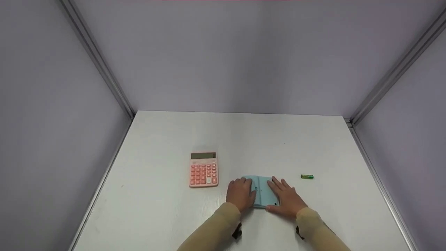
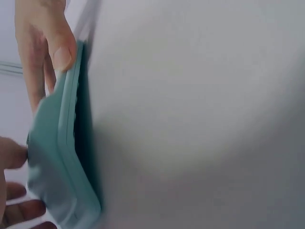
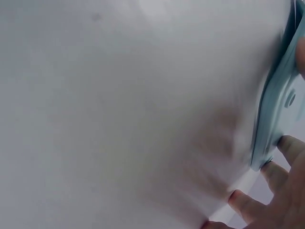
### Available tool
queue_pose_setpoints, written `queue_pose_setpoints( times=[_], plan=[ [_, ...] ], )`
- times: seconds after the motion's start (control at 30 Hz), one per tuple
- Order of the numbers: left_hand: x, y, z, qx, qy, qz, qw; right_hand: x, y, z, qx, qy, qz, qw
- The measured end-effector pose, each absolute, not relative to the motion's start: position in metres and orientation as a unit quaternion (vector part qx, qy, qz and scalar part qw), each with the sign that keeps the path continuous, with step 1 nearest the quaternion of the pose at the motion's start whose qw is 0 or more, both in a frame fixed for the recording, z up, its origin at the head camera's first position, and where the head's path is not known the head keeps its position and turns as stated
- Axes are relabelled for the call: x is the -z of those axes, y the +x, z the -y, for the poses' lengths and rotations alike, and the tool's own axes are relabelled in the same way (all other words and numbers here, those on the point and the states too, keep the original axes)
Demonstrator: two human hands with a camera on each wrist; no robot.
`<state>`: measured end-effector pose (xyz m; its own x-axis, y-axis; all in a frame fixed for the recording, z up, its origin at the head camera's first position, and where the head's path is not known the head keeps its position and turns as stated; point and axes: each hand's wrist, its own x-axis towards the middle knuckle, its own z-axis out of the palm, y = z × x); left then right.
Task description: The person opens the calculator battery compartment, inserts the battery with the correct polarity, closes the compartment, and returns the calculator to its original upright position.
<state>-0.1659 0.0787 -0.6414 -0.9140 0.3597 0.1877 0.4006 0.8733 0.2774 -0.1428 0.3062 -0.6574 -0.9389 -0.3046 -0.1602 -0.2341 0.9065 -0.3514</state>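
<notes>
Remotely, I see the blue device lying on the table beneath the fingers of both hands. The right hand spreads its fingers apart over the right end; the left hand touches the left end, fingers slightly apart.

2 arms fwd; L grip bent, R grip splayed, backs up.

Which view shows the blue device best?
The head view shows the blue device most fully: its upper face from above, partly covered by the left hand and right hand. The left wrist view shows its bent edge side-on; the right wrist view, only one end, cut off.
</notes>
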Motion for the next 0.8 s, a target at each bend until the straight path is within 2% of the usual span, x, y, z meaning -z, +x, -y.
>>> queue_pose_setpoints(
  times=[0.33, 0.8],
  plan=[
    [0.639, -0.164, -0.092, 0.130, -0.158, 0.977, 0.057, 0.658, -0.141, -0.307, 0.156, -0.156, -0.972, 0.081],
    [0.638, -0.163, -0.098, 0.164, -0.120, 0.976, 0.072, 0.655, -0.140, -0.303, 0.151, -0.140, -0.974, 0.099]
  ],
)
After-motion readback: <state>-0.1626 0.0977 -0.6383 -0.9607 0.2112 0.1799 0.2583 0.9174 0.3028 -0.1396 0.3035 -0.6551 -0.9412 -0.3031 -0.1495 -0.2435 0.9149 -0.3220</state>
